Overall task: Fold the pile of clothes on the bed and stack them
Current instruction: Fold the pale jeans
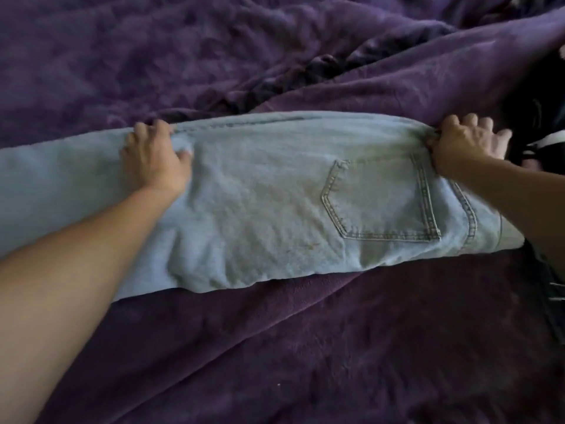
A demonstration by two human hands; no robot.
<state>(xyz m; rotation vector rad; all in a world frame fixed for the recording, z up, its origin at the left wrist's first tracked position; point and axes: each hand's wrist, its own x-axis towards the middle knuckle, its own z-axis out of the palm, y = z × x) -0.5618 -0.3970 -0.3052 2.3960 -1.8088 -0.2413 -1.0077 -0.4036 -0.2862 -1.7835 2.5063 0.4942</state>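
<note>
On the purple bed (305, 347) the jeans (260, 209) are lying left to right; our left hand (154, 157) is pinching the far seam, our right hand (464, 142) clutching the waistband end

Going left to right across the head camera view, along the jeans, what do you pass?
Left hand → back pocket → right hand gripping the waist end of the jeans → dark clothes at the right edge.

A rumpled purple blanket (275, 50) covers the bed across nearly the whole view, creased into diagonal folds. At the far right edge lies something dark with white stripes (547, 142), too blurred to identify.
</note>
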